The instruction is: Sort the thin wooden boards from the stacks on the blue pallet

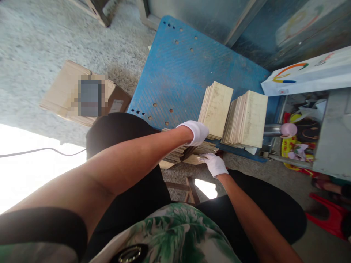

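Note:
Both my hands wear white gloves. My left hand (195, 132) is curled over the top of a low pile of thin pale wooden sheets (178, 151) at the near edge of a blue perforated platform (181, 73). My right hand (214, 163) pinches the near edge of the same pile from below right. Just behind stand two upright stacks of wooden sheets, one (216, 109) right beside my left hand, the other (246, 118) further right.
A cardboard box (65, 91) lies on the concrete floor at left, with a cable (41, 150) near it. At right are a white printed bag (307, 75), a grey cabinet (334, 135), cluttered colourful items (293, 142) and a red stool (326, 215).

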The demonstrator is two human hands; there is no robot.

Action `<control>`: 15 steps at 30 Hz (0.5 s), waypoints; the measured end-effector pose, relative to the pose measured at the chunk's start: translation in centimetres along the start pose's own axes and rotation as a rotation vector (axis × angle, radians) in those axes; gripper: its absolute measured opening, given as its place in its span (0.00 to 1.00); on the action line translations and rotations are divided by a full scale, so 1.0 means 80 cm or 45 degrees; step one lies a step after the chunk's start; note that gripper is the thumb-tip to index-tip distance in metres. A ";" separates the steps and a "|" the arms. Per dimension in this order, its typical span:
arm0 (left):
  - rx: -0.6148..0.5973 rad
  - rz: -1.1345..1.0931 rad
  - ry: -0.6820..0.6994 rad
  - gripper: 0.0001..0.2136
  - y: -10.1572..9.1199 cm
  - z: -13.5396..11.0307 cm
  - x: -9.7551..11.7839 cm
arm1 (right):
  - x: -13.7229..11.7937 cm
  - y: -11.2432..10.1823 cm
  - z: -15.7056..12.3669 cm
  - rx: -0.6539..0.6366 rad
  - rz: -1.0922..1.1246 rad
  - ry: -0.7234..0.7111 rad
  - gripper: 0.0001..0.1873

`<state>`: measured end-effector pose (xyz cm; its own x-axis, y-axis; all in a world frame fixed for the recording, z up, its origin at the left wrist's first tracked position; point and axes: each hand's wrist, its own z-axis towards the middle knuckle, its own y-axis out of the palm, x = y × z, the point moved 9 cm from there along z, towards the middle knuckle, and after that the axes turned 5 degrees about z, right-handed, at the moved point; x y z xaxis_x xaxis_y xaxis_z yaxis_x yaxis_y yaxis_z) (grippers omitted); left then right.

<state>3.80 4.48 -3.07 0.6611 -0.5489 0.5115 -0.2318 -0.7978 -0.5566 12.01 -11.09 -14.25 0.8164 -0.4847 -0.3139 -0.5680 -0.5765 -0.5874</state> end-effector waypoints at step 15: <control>0.106 -0.138 -0.062 0.18 -0.002 0.017 -0.013 | 0.011 -0.154 -0.015 0.579 0.686 0.076 0.32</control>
<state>4.10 5.52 -4.37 0.7132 -0.4462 0.5407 -0.0983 -0.8273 -0.5531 19.62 -5.16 -6.40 0.4193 -0.6681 -0.6146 -0.7812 0.0793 -0.6192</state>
